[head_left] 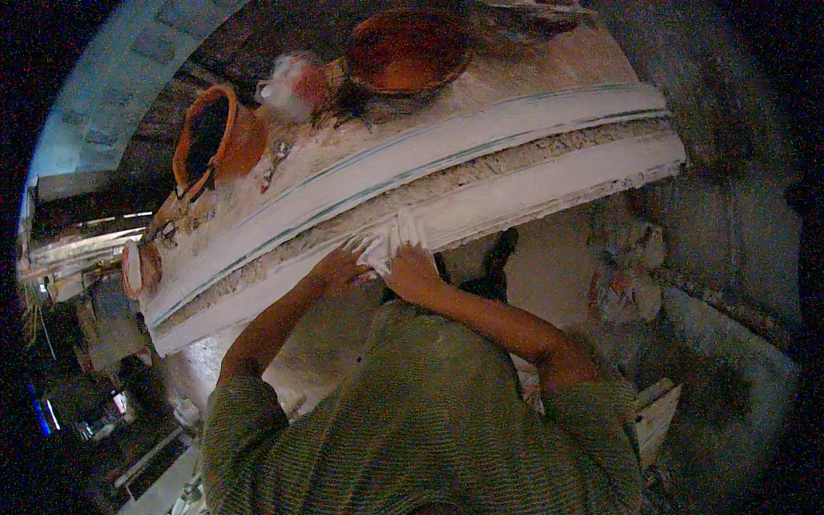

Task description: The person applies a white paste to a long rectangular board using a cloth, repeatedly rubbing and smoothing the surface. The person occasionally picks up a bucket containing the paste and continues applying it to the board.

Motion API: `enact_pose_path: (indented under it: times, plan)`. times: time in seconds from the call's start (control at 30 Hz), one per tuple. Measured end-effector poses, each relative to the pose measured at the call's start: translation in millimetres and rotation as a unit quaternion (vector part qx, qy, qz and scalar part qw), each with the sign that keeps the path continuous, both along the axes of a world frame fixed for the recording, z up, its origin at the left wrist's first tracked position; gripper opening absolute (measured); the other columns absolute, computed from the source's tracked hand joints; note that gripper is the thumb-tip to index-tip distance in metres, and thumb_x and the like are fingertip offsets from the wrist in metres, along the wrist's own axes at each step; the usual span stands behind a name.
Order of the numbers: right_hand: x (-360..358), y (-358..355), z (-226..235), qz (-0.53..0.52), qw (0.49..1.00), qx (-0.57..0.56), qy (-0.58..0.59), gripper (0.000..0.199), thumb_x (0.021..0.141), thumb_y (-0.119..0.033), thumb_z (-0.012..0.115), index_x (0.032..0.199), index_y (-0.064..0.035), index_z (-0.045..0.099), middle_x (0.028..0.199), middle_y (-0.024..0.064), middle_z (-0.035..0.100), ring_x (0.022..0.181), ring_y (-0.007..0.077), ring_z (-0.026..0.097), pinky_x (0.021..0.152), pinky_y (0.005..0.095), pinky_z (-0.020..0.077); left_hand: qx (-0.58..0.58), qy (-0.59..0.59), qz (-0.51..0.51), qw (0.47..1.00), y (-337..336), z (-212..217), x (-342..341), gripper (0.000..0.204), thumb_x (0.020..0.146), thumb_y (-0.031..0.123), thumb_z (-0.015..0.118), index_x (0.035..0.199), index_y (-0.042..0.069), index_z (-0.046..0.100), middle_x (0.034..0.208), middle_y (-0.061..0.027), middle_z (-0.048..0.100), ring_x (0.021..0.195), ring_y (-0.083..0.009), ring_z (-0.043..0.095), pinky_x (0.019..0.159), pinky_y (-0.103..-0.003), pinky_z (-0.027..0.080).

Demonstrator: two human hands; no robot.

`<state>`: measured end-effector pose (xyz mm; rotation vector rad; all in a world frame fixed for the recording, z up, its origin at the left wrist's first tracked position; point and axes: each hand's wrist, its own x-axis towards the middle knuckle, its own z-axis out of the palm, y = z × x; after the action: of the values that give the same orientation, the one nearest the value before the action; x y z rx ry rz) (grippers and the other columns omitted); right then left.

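Note:
A long white moulding (532, 180), which looks like plaster, stretches across in front of me. A rough grey-brown channel (378, 193) runs lengthwise between its two smooth bands. At the near edge of its near band, my left hand (346, 264) and my right hand (412, 273) are close together. Both have closed fingers on a pale, crumpled piece that looks like wet cloth (378, 254); its exact kind is unclear. The fingers of both hands are coated white. A white ridge or fold (407, 227) stands up on the band just beyond my right hand.
Behind the moulding are a wide orange basin (410, 60), an orange tub tipped on its side (225, 137) and a blurred white-and-red bundle (296, 84). A small round container (142, 268) sits by the left end. Crumpled bags (631, 292) lie at the right.

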<state>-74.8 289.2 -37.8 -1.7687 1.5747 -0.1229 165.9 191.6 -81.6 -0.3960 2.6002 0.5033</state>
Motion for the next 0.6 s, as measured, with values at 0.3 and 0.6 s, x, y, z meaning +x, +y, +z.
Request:
enact_pose_path:
  times: [0.3, 0.6]
  plan:
    - [-163.1, -30.1, -7.8, -0.147, 0.97, -0.033, 0.189, 0.047, 0.099, -0.038, 0.053, 0.115, 0.0014, 0.072, 0.128, 0.0294, 0.064, 0.121, 0.049, 0.059, 0.106, 0.0623, 0.0425, 0.022, 0.08, -0.021, 0.996, -18.6, -15.3, -110.0, 0.061, 0.105, 0.053, 0.043, 0.15, 0.013, 0.051, 0.165, -0.0274, 0.026, 0.152, -0.0472, 0.027, 0.124, -0.056, 0.026]
    - [-474.5, -32.8, -55.2, -0.25, 0.876, -0.079, 0.405, 0.046, 0.098, -0.039, 0.054, 0.115, 0.0005, 0.071, 0.126, 0.0269, 0.065, 0.118, 0.0475, 0.06, 0.104, 0.0593, 0.0447, 0.043, 0.193, 0.031, 0.98, -15.1, -17.5, -335.4, 0.072, 0.105, 0.054, 0.042, 0.159, 0.007, 0.034, 0.166, -0.03, 0.022, 0.153, -0.0449, 0.024, 0.127, -0.051, 0.021]
